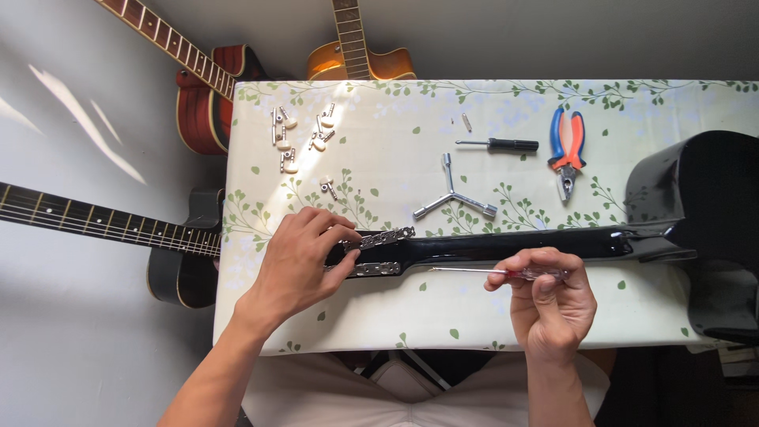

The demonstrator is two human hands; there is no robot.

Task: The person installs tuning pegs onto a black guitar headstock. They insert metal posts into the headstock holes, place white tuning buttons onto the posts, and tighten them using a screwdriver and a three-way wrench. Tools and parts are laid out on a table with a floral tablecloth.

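Black guitar (696,229) lies face-down across the bench (411,312), headstock (371,253) to the left. Left hand (300,261) clamps the headstock; right hand (549,296) grips a screwdriver (474,271), tip aimed at the near tuner plate (378,269). Pegs look already off: several loose tuners (300,138) sit at the bench's far left. Both metal plates remain on the headstock. Three-way wrench (452,198), second screwdriver (498,145) and pliers (567,154) lie untouched.
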